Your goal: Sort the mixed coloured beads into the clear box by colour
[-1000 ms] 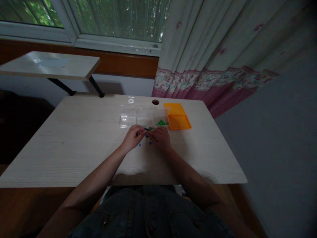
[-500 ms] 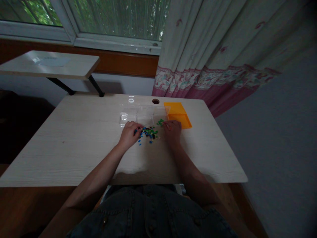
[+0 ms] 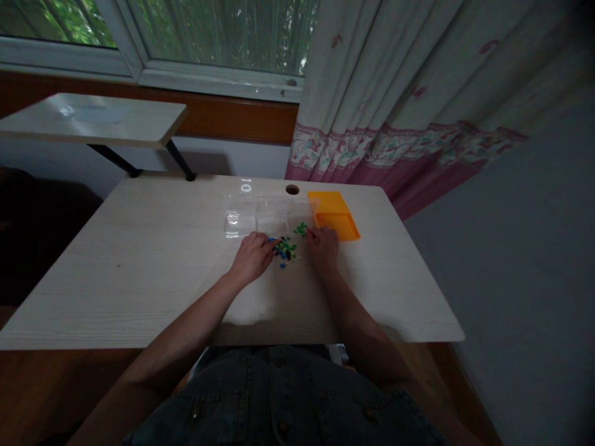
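A loose pile of small pieces (image 3: 287, 249), mostly green, blue and black with a few pale ones, lies on the table between my hands. My left hand (image 3: 252, 257) rests over the pile's left side, fingers stretched towards the pieces and covering some of them. Beyond the pile sits a smaller cluster of green pieces (image 3: 300, 228), at the near right part of a clear plastic compartment box (image 3: 240, 225). Right beside that cluster, my right hand (image 3: 324, 246) has its thumb and fingertips closed together; what they hold, if anything, is too small to make out.
An open orange box (image 3: 339, 226) stands just past my right hand, its lid folded back. Behind the clear box is a round hole (image 3: 292, 189) in the pale table (image 3: 153, 260). A raised shelf (image 3: 130, 118) is at the left, and a curtain (image 3: 372, 124) hangs behind.
My left hand has slid to the right over the pile, and the blue pieces along its left edge are now out of sight. The right hand has barely moved.
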A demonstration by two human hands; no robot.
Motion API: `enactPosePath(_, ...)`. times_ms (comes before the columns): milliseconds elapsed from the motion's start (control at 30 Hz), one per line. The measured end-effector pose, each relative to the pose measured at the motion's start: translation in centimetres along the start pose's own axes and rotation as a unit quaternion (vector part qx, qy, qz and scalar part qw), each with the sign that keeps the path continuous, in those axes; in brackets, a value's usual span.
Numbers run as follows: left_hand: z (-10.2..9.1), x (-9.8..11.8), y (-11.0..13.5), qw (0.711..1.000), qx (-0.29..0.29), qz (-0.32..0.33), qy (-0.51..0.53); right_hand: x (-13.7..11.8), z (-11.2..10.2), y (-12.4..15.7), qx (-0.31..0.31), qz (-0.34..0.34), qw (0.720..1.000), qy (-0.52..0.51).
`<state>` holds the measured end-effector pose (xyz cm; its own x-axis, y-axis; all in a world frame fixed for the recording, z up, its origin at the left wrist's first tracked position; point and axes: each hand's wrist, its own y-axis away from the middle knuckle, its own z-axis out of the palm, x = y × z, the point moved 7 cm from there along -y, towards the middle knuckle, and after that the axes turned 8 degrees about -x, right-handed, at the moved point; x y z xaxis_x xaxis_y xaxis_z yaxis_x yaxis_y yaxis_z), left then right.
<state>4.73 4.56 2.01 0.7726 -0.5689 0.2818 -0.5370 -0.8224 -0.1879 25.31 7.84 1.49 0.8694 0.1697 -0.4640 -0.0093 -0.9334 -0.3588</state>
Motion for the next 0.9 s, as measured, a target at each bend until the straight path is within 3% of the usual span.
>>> enactPosePath(900, 0.22, 0.25, 0.04, 1.000, -0.009, 0.011, 0.013, -0.55, -0.28, 0.02, 0.012, -0.015, 1.000, -0.011)
